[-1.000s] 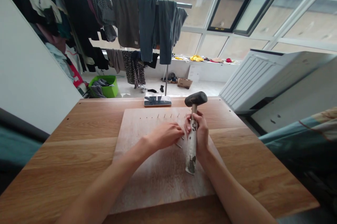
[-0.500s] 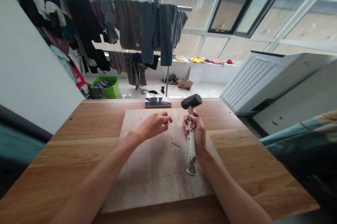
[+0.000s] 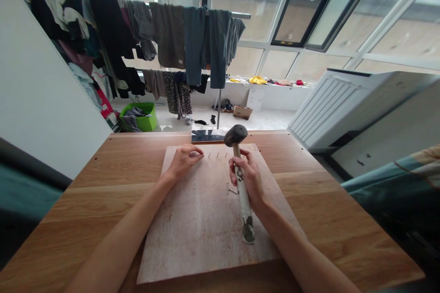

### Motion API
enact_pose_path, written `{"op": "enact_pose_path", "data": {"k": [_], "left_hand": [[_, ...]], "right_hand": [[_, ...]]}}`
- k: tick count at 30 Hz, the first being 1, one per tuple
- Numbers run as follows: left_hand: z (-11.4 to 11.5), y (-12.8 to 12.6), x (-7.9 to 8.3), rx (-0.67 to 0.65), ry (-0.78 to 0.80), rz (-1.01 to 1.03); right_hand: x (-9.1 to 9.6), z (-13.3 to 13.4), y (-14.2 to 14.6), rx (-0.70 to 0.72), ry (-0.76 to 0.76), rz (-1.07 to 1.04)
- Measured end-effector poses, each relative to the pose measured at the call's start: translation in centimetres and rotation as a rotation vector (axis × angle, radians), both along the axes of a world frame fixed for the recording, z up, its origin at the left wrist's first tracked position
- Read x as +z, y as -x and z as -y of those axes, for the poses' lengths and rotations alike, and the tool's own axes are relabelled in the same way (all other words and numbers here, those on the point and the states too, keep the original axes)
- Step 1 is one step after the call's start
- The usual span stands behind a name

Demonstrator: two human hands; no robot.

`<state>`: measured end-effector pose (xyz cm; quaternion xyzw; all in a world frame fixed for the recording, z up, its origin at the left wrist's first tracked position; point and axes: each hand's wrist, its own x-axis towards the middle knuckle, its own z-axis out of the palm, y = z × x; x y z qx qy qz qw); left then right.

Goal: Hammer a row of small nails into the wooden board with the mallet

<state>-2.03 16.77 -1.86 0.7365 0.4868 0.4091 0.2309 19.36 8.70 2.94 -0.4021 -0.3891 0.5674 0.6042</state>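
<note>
A pale wooden board (image 3: 199, 224) lies on the wooden table (image 3: 85, 192). My right hand (image 3: 247, 178) is closed round the worn white handle of a hammer (image 3: 240, 178), whose dark head is raised above the board's far edge. My left hand (image 3: 184, 160) rests at the board's far left with fingers pinched, apparently on a small nail that I cannot see clearly. A row of several nails (image 3: 217, 155) stands in the board between my hands. A few loose nails (image 3: 231, 189) lie beside my right hand.
A phone (image 3: 206, 135) lies flat at the table's far edge. Beyond it a rack of hanging clothes (image 3: 165, 36) and a green basket (image 3: 139, 116) stand by the windows. A white slatted panel (image 3: 330, 105) leans at the right.
My left hand moved from the loose nails near the hammer up to the board's far left. The hammer and my right hand shifted left, and the board turned slightly.
</note>
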Motion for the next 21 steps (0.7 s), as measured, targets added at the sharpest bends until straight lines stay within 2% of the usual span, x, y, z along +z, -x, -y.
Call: {"op": "enact_pose_path", "data": {"k": [5, 13, 21], "left_hand": [[-0.1, -0.1, -0.2, 0.002, -0.022, -0.009], [-0.3, -0.1, -0.6, -0.002, -0.027, -0.013], [-0.2, 0.0, -0.5, -0.028, -0.033, -0.032]], "right_hand": [[1.0, -0.1, 1.6, 0.07, -0.02, 0.072], [-2.1, -0.8, 3.2, 0.19, 0.006, 0.063], [-2.2, -0.3, 3.3, 0.247, -0.037, 0.069]]}}
